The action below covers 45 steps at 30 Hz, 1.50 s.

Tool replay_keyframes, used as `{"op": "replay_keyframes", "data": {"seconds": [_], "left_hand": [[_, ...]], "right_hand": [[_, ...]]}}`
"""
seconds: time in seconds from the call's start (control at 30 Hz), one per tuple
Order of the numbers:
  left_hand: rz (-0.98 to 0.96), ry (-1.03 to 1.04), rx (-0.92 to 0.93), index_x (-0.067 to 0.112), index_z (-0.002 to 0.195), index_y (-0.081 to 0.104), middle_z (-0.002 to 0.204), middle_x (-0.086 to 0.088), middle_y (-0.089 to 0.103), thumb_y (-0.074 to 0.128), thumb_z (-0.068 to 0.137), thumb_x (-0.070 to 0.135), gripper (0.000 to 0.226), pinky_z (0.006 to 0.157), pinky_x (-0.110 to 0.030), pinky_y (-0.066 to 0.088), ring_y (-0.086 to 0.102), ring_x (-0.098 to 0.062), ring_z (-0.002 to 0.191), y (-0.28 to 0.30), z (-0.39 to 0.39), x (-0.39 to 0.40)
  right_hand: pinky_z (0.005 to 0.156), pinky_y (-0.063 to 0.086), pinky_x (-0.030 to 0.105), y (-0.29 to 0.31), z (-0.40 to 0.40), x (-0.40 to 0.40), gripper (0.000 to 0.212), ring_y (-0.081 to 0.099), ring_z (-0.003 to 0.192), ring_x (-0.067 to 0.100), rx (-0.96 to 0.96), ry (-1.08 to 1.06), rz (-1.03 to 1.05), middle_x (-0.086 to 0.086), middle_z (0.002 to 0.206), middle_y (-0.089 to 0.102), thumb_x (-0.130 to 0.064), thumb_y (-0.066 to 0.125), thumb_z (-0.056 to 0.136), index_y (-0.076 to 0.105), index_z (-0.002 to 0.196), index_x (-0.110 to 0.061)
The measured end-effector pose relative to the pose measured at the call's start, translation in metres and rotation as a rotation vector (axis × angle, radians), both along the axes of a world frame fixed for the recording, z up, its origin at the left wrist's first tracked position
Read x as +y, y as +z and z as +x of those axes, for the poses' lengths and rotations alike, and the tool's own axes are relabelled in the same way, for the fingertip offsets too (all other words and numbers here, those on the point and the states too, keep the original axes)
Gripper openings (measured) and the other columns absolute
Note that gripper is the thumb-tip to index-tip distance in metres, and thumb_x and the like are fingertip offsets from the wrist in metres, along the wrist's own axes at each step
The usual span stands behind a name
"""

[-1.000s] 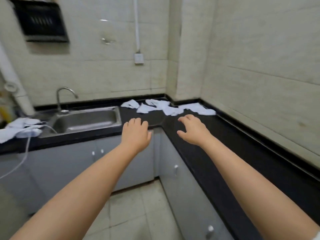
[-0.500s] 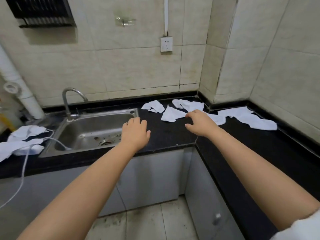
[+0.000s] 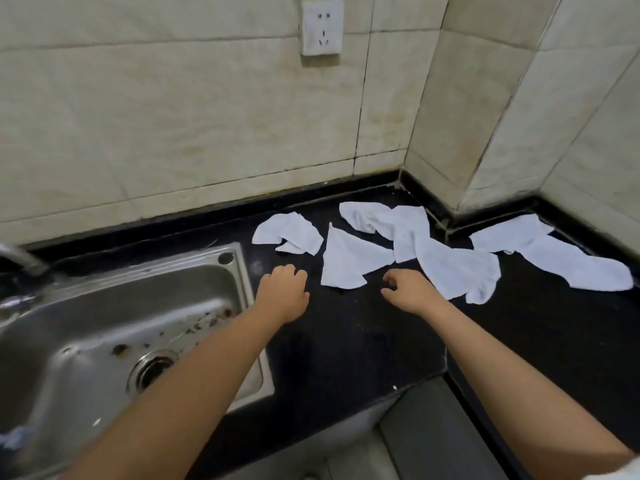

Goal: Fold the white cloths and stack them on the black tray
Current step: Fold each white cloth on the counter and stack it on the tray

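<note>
Several crumpled white cloths lie along the back of the black countertop (image 3: pixel 346 341): one at the left (image 3: pixel 287 232), a triangular one (image 3: pixel 346 261) in the middle, a rumpled one (image 3: pixel 398 220) by the wall, another (image 3: pixel 457 268) to its right and a long one (image 3: pixel 568 261) at the far right. My left hand (image 3: pixel 282 292) hovers just left of the triangular cloth, fingers curled and holding nothing. My right hand (image 3: pixel 410 289) is spread beside the cloth on the right, also holding nothing. No black tray is in view.
A steel sink (image 3: pixel 104 323) with a drain (image 3: pixel 152 370) and food scraps fills the left; part of its tap (image 3: pixel 20 261) shows. A wall socket (image 3: pixel 322 26) sits above. Tiled walls form a corner at the right. The counter edge and grey cabinet (image 3: pixel 433 438) lie below.
The view has moved closer and tilted down onto the counter corner. Both hands have reached forward to just short of the cloths, now over the countertop.
</note>
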<state>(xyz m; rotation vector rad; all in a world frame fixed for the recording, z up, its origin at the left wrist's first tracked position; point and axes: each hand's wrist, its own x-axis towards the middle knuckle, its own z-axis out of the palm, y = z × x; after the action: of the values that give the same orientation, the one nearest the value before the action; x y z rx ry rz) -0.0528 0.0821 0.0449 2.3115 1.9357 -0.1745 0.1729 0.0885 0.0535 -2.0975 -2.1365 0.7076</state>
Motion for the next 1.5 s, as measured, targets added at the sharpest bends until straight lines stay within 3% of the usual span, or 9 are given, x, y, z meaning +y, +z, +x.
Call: {"op": "replay_keyframes", "data": {"seconds": [0.23, 0.47, 0.7, 0.8, 0.93, 1.03, 1.17, 1.33, 1.5], "left_hand": [[-0.182, -0.087, -0.109, 0.012, 0.132, 0.041, 0.136, -0.006, 0.042, 0.041, 0.096, 0.028, 0.04, 0.1, -0.038, 0.038, 0.039, -0.024, 0.126, -0.063, 0.003, 0.073], [-0.128, -0.05, -0.218, 0.012, 0.126, 0.046, 0.128, -0.005, 0.048, 0.04, 0.096, 0.023, 0.033, 0.094, -0.035, 0.041, 0.044, -0.023, 0.118, -0.081, 0.007, 0.119], [-0.088, -0.099, -0.287, 0.014, 0.142, 0.033, 0.145, -0.008, 0.038, 0.035, 0.096, 0.008, 0.046, 0.105, -0.032, 0.036, 0.037, -0.024, 0.13, -0.098, 0.038, 0.166], [-0.087, -0.277, -0.228, 0.024, 0.146, 0.024, 0.155, -0.007, 0.016, 0.034, 0.096, 0.006, 0.053, 0.115, -0.038, 0.022, 0.013, -0.024, 0.143, -0.103, 0.066, 0.181], [-0.067, -0.448, -0.012, 0.02, 0.127, 0.05, 0.156, -0.001, 0.011, 0.036, 0.097, 0.013, 0.033, 0.118, -0.045, 0.003, -0.002, -0.021, 0.145, -0.102, 0.089, 0.188], [-0.038, -0.521, -0.082, 0.014, 0.119, 0.058, 0.147, -0.001, 0.034, 0.039, 0.097, 0.018, 0.029, 0.117, -0.041, 0.001, 0.011, -0.018, 0.144, -0.085, 0.088, 0.188], [-0.108, -0.614, -0.362, 0.003, 0.099, 0.066, 0.106, -0.012, 0.064, 0.053, 0.092, 0.018, 0.021, 0.095, -0.036, 0.039, 0.055, -0.028, 0.11, -0.045, 0.084, 0.18], [-0.179, -0.481, -0.784, 0.002, 0.09, 0.066, 0.089, -0.005, 0.065, 0.052, 0.092, 0.012, 0.017, 0.072, -0.018, 0.04, 0.056, -0.016, 0.085, 0.002, 0.117, 0.146], [-0.19, -0.726, -0.76, 0.0, 0.101, 0.065, 0.102, -0.012, 0.067, 0.043, 0.097, 0.01, 0.025, 0.079, -0.025, 0.041, 0.058, -0.023, 0.096, 0.021, 0.201, 0.109]], "right_hand": [[0.084, 0.048, 0.04, -0.082, -0.024, 0.063, 0.026, 0.056, 0.102, 0.03, 0.013, -0.174, -0.111, 0.012, 0.109, 0.059, -0.032, 0.051, 0.089, 0.055, 0.1, -0.009], [0.088, 0.041, 0.037, -0.114, -0.048, 0.101, 0.03, 0.052, 0.108, 0.029, -0.048, -0.394, -0.055, 0.011, 0.12, 0.052, -0.027, 0.048, 0.089, 0.056, 0.11, -0.008], [0.08, 0.036, 0.03, -0.119, -0.039, 0.101, 0.01, 0.053, 0.097, 0.022, 0.017, -0.2, 0.012, 0.003, 0.098, 0.052, -0.019, 0.048, 0.089, 0.054, 0.087, -0.012], [0.062, 0.033, 0.017, -0.109, -0.018, 0.09, 0.029, 0.049, 0.072, 0.012, 0.229, -0.078, -0.04, -0.004, 0.075, 0.044, -0.01, 0.051, 0.085, 0.037, 0.063, -0.023], [0.059, 0.033, 0.008, -0.087, 0.011, 0.066, 0.023, 0.042, 0.068, 0.005, 0.297, 0.02, -0.053, -0.016, 0.069, 0.039, -0.006, 0.053, 0.084, 0.043, 0.069, -0.021], [0.061, 0.034, 0.008, -0.067, 0.035, 0.049, 0.035, 0.043, 0.065, -0.003, 0.327, -0.043, -0.01, -0.018, 0.067, 0.042, -0.004, 0.055, 0.081, 0.041, 0.063, -0.03], [0.057, 0.037, 0.008, -0.032, 0.069, 0.022, 0.036, 0.047, 0.059, -0.002, 0.387, -0.219, 0.068, -0.011, 0.065, 0.049, 0.002, 0.057, 0.076, 0.045, 0.061, -0.028], [0.06, 0.039, 0.013, 0.021, 0.108, -0.036, 0.014, 0.048, 0.06, 0.005, 0.391, -0.399, 0.166, -0.004, 0.07, 0.057, 0.0, 0.061, 0.08, 0.06, 0.071, -0.011], [0.06, 0.039, 0.005, 0.056, 0.154, -0.1, 0.007, 0.053, 0.064, 0.004, 0.248, -0.639, 0.267, -0.006, 0.072, 0.059, -0.005, 0.062, 0.082, 0.068, 0.08, -0.008]]}}
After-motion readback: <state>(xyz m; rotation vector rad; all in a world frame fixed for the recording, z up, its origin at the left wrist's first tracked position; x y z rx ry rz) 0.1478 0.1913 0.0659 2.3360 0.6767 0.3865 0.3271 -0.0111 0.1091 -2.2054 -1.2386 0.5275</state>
